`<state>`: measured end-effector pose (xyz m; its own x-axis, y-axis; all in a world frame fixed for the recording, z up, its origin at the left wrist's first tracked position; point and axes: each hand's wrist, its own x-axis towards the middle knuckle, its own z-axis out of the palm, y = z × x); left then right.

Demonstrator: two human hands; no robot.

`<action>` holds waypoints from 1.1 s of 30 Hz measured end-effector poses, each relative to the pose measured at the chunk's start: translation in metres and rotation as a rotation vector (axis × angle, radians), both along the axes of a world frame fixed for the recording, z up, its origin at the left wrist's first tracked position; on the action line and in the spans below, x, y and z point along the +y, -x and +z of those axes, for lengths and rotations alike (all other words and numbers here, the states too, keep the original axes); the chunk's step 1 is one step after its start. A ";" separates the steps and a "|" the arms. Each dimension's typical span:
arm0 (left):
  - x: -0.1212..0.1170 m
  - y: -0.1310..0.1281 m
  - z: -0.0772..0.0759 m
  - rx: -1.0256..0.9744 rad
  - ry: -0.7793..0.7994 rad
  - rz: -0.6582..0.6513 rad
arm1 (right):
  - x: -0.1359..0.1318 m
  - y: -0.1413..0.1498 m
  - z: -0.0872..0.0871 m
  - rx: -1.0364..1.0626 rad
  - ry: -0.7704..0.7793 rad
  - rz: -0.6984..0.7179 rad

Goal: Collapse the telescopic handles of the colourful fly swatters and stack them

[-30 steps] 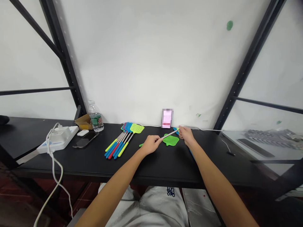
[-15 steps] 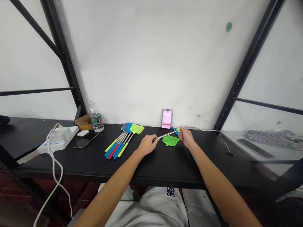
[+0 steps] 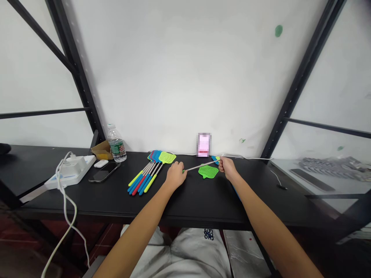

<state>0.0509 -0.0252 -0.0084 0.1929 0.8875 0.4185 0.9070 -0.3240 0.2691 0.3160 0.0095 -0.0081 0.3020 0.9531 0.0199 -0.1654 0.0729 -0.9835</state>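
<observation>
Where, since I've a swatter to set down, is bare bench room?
Bare black bench top runs along the front edge, below the fanned fly swatters and left hand. Another patch lies right of the right hand. Crowded: the left end, with power strip, phone and water bottle.

The left forearm (image 3: 141,221) and right forearm (image 3: 268,221) reach forward and angle inward. The left hand (image 3: 176,175) sits low, knuckles up, fingers curled downward. The right hand (image 3: 227,168) rides slightly farther out, fingers pinched closed, well apart from the left.
</observation>
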 end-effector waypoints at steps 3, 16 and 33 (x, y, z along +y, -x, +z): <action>-0.002 0.000 0.002 0.052 0.005 0.040 | -0.001 0.000 0.000 -0.030 -0.009 -0.012; -0.005 -0.002 0.003 0.205 0.147 0.142 | -0.004 -0.001 0.002 -0.032 -0.010 -0.042; -0.002 -0.001 0.001 0.221 0.159 0.136 | -0.004 0.000 0.005 -0.014 0.006 -0.038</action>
<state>0.0515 -0.0276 -0.0078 0.1385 0.9624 0.2339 0.9814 -0.1651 0.0983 0.3160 0.0060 -0.0036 0.3375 0.9412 0.0184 -0.1490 0.0728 -0.9862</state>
